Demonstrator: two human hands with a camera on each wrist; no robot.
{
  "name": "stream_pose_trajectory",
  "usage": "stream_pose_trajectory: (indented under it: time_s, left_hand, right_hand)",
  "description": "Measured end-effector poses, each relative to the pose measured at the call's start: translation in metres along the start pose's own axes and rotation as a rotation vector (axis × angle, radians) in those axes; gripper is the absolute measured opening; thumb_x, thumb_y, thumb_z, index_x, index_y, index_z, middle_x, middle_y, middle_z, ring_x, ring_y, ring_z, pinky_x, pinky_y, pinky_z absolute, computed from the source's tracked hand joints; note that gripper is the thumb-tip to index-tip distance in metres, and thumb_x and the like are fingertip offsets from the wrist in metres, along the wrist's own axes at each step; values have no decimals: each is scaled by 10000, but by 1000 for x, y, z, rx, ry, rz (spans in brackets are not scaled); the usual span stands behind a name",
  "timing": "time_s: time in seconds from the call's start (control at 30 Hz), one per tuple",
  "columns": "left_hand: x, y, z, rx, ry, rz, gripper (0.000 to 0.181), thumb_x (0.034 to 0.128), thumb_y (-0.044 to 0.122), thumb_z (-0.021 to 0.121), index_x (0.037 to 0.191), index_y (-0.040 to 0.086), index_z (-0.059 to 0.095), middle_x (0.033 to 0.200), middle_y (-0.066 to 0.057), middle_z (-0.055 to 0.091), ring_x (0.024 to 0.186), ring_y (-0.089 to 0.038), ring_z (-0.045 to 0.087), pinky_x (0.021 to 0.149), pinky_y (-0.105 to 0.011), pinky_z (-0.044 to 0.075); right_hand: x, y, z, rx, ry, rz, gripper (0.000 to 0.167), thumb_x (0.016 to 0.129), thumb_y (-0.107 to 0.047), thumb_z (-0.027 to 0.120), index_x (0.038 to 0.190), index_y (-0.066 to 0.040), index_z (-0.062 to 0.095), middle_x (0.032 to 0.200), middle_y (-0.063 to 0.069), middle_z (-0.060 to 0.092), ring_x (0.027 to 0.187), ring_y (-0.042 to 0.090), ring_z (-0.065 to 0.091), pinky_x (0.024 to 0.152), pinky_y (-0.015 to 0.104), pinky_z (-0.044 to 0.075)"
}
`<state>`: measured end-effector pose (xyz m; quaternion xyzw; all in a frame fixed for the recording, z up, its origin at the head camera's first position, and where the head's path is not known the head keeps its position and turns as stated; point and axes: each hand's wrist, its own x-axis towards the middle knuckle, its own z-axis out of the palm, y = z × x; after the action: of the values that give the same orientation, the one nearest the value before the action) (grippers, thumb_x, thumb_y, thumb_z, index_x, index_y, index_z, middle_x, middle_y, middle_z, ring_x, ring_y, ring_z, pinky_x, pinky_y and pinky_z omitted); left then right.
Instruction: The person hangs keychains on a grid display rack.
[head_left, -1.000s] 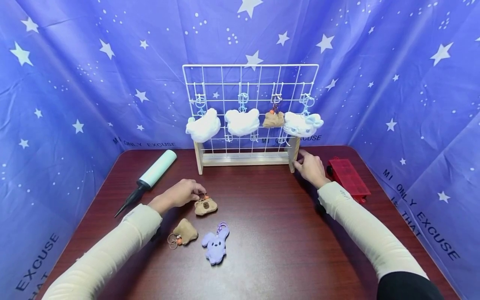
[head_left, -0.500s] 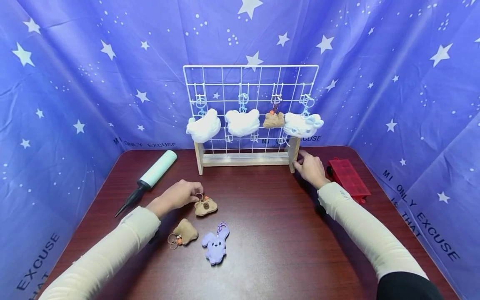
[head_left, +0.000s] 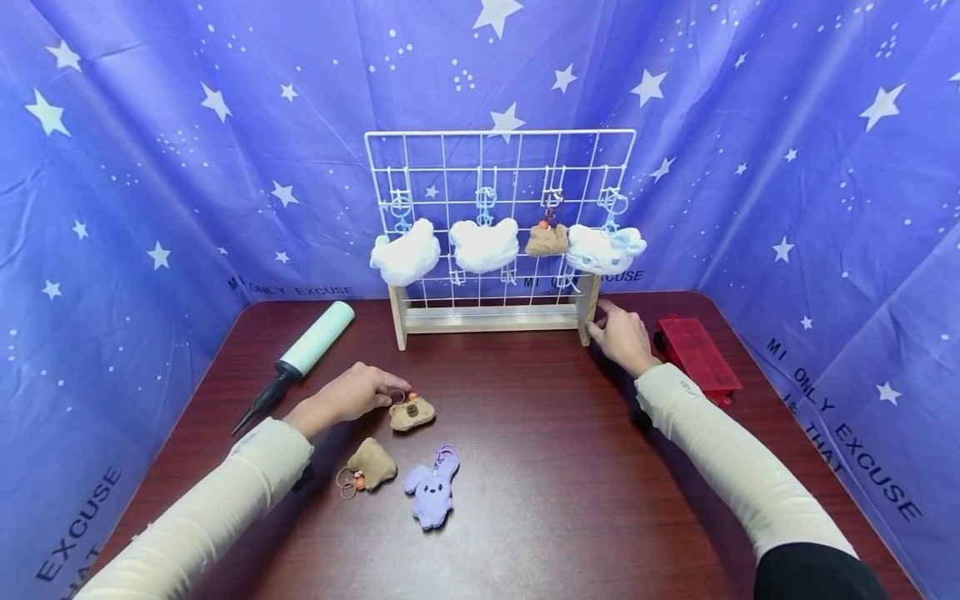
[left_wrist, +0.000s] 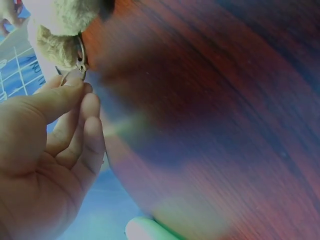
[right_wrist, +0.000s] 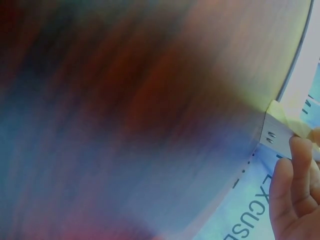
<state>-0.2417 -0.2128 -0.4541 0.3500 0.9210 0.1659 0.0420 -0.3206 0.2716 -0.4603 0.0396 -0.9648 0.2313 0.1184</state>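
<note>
The left hand (head_left: 355,393) pinches the metal ring of a brown plush keychain (head_left: 412,412) that lies on the table; in the left wrist view thumb and forefinger close on the ring (left_wrist: 75,76). At the rack's right end, the right hand (head_left: 624,335) grips the wooden foot (head_left: 588,310), also visible in the right wrist view as a pale block (right_wrist: 276,134). From the white wire rack (head_left: 501,132) hang two white plushes (head_left: 406,252) (head_left: 485,245), a small brown plush (head_left: 547,239) and a white plush with a blue bow (head_left: 602,248).
Nearer the front lie another brown plush keychain (head_left: 372,463) and a purple rabbit keychain (head_left: 432,497). A pale green pump (head_left: 318,340) with a black nozzle is at the left. Right of the right hand sits a red compartment box (head_left: 699,353). Star-patterned cloth surrounds the table.
The left hand has shifted slightly left, its fingers still at the brown keychain's ring. The right hand stays at the rack's foot.
</note>
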Motion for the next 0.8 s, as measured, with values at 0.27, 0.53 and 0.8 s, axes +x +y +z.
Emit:
stream_pose_trajectory:
  time_s: [0.27,0.53,0.8]
  left_hand:
    - [0,4,-5,-65,29,-36,329,867,-2,737,1170,120,781,1080,-13,793,989,-167,747,821,-346,613]
    - [2,6,-6,-109,106,-79,302,868,36,762,1160,108,781,965,-19,804,733,-30,652,620,-194,502]
    - [7,8,-5,-141,159,-86,307,866,76,784,1171,106,773,827,37,793,675,14,646,620,-187,513]
  right_hand:
    - [-1,-2,-2,7,9,-6,467,947,-283,662,1377,-118,586,943,99,796,957,357,734,825,551,545]
    - [0,-3,-3,7,8,-5,461,947,-278,665,1371,-115,588,949,105,796,976,371,729,831,562,542]
    - [-1,-3,-2,-4,13,-5,444,947,-291,662,1352,-119,603,945,97,797,969,378,729,820,566,542]
